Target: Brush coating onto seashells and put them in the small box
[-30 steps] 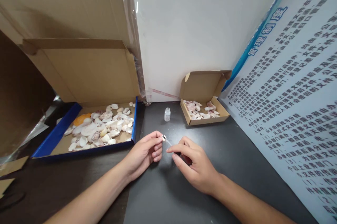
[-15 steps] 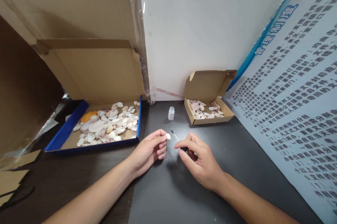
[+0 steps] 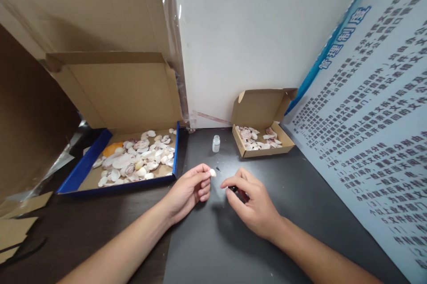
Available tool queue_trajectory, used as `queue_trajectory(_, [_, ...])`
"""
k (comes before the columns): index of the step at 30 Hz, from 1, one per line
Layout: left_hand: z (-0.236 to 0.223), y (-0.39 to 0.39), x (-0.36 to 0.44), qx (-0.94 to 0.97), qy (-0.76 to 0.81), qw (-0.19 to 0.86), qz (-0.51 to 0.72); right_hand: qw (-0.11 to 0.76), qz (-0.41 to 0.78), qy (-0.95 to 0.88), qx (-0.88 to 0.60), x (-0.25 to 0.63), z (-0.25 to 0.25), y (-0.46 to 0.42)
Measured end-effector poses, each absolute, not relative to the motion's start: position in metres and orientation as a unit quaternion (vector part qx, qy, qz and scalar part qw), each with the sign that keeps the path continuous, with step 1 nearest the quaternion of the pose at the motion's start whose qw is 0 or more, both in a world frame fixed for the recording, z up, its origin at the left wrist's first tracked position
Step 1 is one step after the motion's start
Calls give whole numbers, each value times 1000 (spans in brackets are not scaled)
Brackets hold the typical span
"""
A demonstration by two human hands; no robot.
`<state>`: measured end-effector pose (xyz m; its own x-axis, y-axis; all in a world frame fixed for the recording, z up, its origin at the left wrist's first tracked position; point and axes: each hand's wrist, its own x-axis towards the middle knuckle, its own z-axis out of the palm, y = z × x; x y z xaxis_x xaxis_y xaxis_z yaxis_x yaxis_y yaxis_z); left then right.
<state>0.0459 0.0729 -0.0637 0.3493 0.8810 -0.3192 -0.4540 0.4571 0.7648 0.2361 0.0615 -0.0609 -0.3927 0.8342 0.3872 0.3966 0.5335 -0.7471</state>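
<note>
Pinches a small white shell (image 3: 213,173) with the left hand (image 3: 191,193) above the tabletop (image 3: 200,248), near the bottle (image 3: 216,145); holds a brush (image 3: 218,169) by its dark handle (image 3: 234,189) in the curled right hand (image 3: 251,204)

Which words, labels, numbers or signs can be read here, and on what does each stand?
"管理制度": large heading on the poster at the right.
"公文的阅批与分转": seemingly, a line lower on the same poster.
Remaining poster text: mostly too small, blurred or cut off to quote surely.
Bottle: dark label print, too small to read.
</note>
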Motion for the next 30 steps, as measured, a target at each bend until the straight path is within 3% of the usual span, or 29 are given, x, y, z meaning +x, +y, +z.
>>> queue_trajectory(14, [-65, 72, 45, 295, 370, 769, 430, 343, 247, -814, -399, 237, -60, 61])
queue_trajectory(30, [-62, 70, 47, 329, 372, 766, 409, 369, 243, -807, -391, 236, -60, 58])
